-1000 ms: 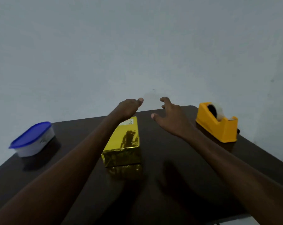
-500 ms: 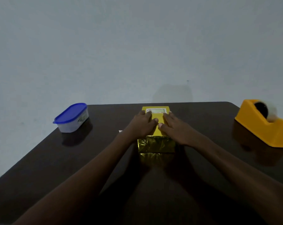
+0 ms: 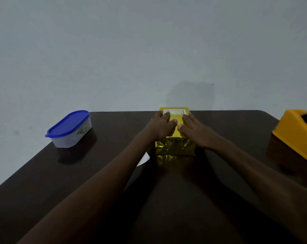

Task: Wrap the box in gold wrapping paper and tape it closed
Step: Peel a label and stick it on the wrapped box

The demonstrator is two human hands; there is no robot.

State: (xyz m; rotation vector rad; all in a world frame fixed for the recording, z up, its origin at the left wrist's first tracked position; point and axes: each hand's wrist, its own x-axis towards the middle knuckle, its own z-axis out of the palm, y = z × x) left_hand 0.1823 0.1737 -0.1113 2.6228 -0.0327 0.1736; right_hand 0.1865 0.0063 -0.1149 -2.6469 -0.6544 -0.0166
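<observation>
Sitting at the far left of the dark table (image 3: 43,182) is an oval plastic tub (image 3: 73,136) with a blue lid (image 3: 68,123), close to the table's left edge and well apart from everything else. Further right, a small white scrap (image 3: 144,160) peeks out from under the person's left forearm, just beside the near left corner of the box; what it is cannot be told. At the middle of the table, near the far edge by the pale wall (image 3: 149,50), lies the box (image 3: 175,147), wrapped in gold wrapping paper (image 3: 173,132) that is crinkled on the near end face and throws a golden reflection on the tabletop. A white label (image 3: 175,112) shows on the far part of its top. Both hands lie flat on that top, side by side: the left hand (image 3: 161,126) covers the left half with fingers stretched forward and relaxed, and the right hand (image 3: 193,130) covers the right half the same way, thumbs nearly meeting over the middle. Neither hand grips anything. At the far right, cut by the picture's edge, stands an orange tape dispenser (image 3: 295,134), well apart from the box.
</observation>
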